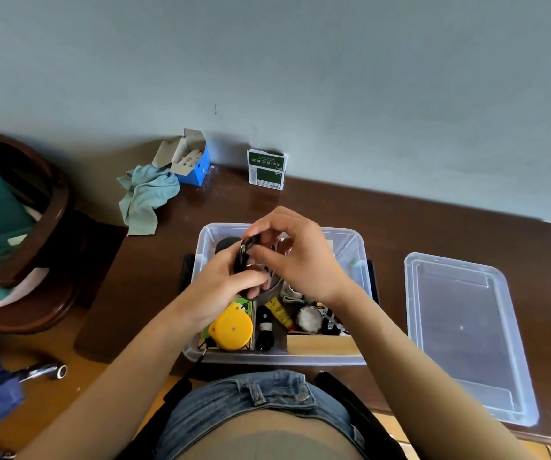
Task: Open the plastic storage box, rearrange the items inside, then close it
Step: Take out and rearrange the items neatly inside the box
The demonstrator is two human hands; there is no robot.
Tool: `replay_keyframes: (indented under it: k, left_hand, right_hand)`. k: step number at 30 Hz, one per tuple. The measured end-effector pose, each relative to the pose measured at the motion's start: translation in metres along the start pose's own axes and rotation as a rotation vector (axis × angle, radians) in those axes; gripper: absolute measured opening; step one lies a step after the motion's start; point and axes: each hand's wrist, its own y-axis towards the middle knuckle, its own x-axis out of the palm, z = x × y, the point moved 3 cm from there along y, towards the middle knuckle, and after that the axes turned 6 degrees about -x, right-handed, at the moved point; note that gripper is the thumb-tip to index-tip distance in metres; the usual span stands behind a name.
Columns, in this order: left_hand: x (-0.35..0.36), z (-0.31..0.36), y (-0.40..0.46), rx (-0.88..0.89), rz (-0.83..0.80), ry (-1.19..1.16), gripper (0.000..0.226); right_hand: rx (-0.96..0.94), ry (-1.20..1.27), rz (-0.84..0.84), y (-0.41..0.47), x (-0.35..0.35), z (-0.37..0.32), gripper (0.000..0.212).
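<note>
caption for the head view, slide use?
Both hands hold a small black item above the open storage box; lid lies beside it.
</note>
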Motion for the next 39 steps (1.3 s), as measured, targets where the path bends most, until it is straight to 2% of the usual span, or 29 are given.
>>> replay_keyframes:
  k: [3, 4, 6, 8, 9, 11, 12, 13, 14, 16, 19, 22, 25, 26, 28, 30, 35, 37, 39]
  left_hand:
    - [0.000, 0.001, -0.003, -0.115, -0.302, -0.549, 0.033]
    - [0.000, 0.002, -0.004, -0.135, -0.349, -0.687, 0.040]
    - [-0.001, -0.001, 0.001, -0.178, -0.272, -0.766, 0.046]
    - [-0.002, -0.010, 0.010, -0.208, -0.076, -0.656, 0.037]
    - [-0.003, -0.012, 0.013, -0.197, 0.000, -0.593, 0.029]
    - [-0.008, -0.015, 0.017, -0.167, 0.091, -0.562, 0.017]
    - [-0.011, -0.016, 0.018, -0.157, 0.105, -0.580, 0.016]
    - [-0.014, -0.015, 0.018, -0.144, 0.104, -0.594, 0.015]
    - [-0.017, -0.014, 0.018, -0.124, 0.099, -0.589, 0.014]
    - [-0.022, -0.013, 0.018, -0.083, 0.082, -0.544, 0.017]
    - [-0.021, -0.014, 0.016, -0.051, 0.090, -0.486, 0.029]
    - [-0.016, -0.013, 0.015, -0.055, 0.109, -0.426, 0.030]
    - [-0.011, -0.013, 0.012, -0.052, 0.109, -0.396, 0.027]
    - [-0.011, -0.013, 0.011, -0.049, 0.110, -0.395, 0.026]
    - [-0.013, -0.014, 0.010, -0.047, 0.119, -0.395, 0.026]
    - [-0.015, -0.015, 0.008, -0.049, 0.122, -0.400, 0.026]
    - [-0.016, -0.018, 0.011, -0.047, 0.133, -0.410, 0.025]
    - [-0.014, -0.019, 0.013, -0.048, 0.126, -0.405, 0.025]
    - [-0.012, -0.020, 0.014, -0.046, 0.119, -0.397, 0.025]
  right_hand:
    - [-0.031, -0.045, -0.113, -0.006, -0.005, -0.002, 0.021]
    - [-0.062, -0.094, -0.162, -0.008, -0.004, -0.004, 0.023]
    - [-0.147, -0.176, -0.250, -0.014, -0.001, -0.006, 0.023]
    - [-0.180, -0.155, -0.257, -0.021, 0.000, -0.006, 0.019]
    - [-0.131, -0.091, -0.204, -0.023, -0.005, -0.005, 0.018]
    - [0.067, -0.013, 0.011, -0.024, -0.023, 0.008, 0.021]
    - [0.184, -0.078, 0.115, -0.024, -0.035, 0.019, 0.022]
    - [0.310, -0.223, 0.143, -0.025, -0.047, 0.034, 0.021]
    - [0.432, -0.407, 0.068, -0.026, -0.057, 0.049, 0.020]
    - [0.622, -0.702, -0.226, -0.034, -0.064, 0.076, 0.023]
    - [0.743, -0.949, -0.555, -0.050, -0.050, 0.100, 0.026]
    - [0.752, -1.082, -0.733, -0.054, -0.024, 0.113, 0.009]
    - [0.765, -1.130, -0.852, -0.052, -0.009, 0.119, 0.012]
    - [0.769, -1.149, -0.860, -0.049, -0.010, 0.119, 0.006]
    - [0.787, -1.160, -0.838, -0.046, -0.017, 0.117, 0.020]
    - [0.804, -1.142, -0.797, -0.043, -0.027, 0.112, 0.026]
    - [0.792, -1.109, -0.601, -0.038, -0.061, 0.095, 0.026]
    - [0.782, -1.062, -0.542, -0.039, -0.074, 0.091, 0.021]
    - [0.790, -0.965, -0.513, -0.041, -0.081, 0.091, 0.029]
